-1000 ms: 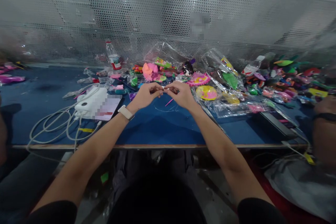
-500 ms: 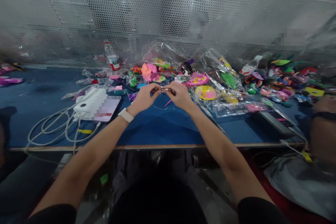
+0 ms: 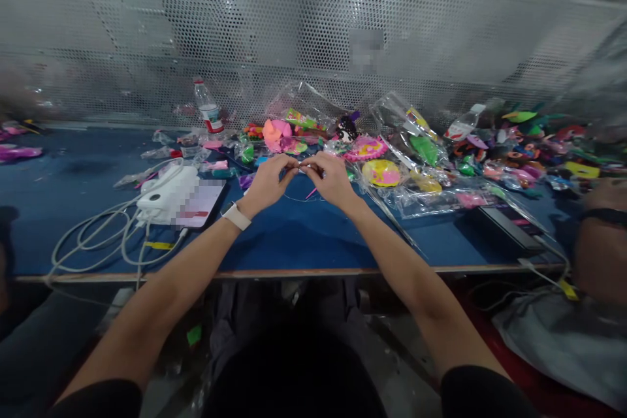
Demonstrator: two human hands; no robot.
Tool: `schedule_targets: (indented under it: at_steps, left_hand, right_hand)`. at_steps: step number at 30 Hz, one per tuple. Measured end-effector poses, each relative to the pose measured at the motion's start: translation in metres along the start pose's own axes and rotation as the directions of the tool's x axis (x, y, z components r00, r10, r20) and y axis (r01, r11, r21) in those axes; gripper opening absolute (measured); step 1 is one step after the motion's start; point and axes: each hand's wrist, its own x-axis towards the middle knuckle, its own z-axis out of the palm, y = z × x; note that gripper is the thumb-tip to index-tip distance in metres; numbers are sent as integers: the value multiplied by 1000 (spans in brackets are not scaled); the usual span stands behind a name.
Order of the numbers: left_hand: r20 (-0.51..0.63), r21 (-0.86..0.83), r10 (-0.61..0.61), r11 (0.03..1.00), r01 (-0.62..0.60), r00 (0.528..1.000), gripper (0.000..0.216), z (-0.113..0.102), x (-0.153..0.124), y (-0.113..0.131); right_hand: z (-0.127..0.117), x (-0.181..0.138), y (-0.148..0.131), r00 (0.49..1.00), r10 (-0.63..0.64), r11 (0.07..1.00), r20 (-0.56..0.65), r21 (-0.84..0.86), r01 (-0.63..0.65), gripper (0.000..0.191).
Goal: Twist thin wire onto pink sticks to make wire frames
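My left hand (image 3: 269, 180) and right hand (image 3: 331, 179) meet above blue counter (image 3: 298, 241); grip narrow on both, pinching tiny whitish piece (image 3: 302, 168). Pink stick (image 3: 311, 193) nearby.

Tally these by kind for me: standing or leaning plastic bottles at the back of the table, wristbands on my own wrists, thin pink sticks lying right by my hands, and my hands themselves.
Plastic bottles: 2
Wristband: 1
Pink stick: 1
Hands, left hand and right hand: 2
Total: 6
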Motion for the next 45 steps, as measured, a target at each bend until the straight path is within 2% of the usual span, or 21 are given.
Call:
schedule_targets:
  at_steps: [7, 12, 15, 17, 21, 25, 31, 38, 40, 42, 44, 45]
  left_hand:
    - [85, 259, 96, 959, -115, 992, 24, -2, 0, -7]
    - [108, 446, 221, 861, -246, 969, 29, -8, 2, -4]
    - [123, 495, 286, 812, -308, 950, 30, -10, 2, -2]
    - [115, 491, 294, 814, -311, 949, 28, -11, 2, -3]
    - [62, 420, 247, 873, -250, 967, 25, -9, 0, -6]
    - [44, 361, 221, 906, -222, 974, 25, -7, -2, -9]
    - [127, 359, 238, 894, -269, 963, 22, -7, 0, -11]
    - [158, 370, 251, 882, -293, 955, 24, -7, 2, -9]
    - [111, 344, 235, 903, -259, 966, 22, -5, 1, -10]
    - [0, 293, 183, 940, -175, 983, 25, -3, 1, -13]
    - [-126, 203, 104, 976, -77, 987, 46, 0, 1, -19]
    - [-170, 143, 64, 989, -39, 983, 57, 1, 1, -22]
  right_hand:
    - [7, 2, 0, 982, 176, 972, 67, 144, -184, 16]
    - [10, 4, 5, 966, 235, 931, 111, 260, -256, 29]
    - [11, 5, 5, 950, 265, 893, 164, 330, -306, 34]
    - [11, 4, 4, 952, 267, 891, 150, 339, -303, 32]
    - [11, 1, -1, 981, 190, 953, 33, 235, -193, 22]
    - [10, 1, -3, 986, 161, 969, 53, 179, -168, 18]
    - [13, 5, 6, 948, 254, 897, 192, 321, -305, 24]
    - [18, 8, 18, 867, 364, 736, 339, 466, -491, 36]
    - [16, 9, 17, 873, 364, 746, 325, 459, -483, 36]
    - [12, 9, 14, 898, 362, 776, 250, 453, -439, 35]
    - [10, 11, 10, 910, 384, 766, 156, 496, -409, 35]
    - [10, 11, 9, 903, 410, 732, 126, 545, -409, 35]
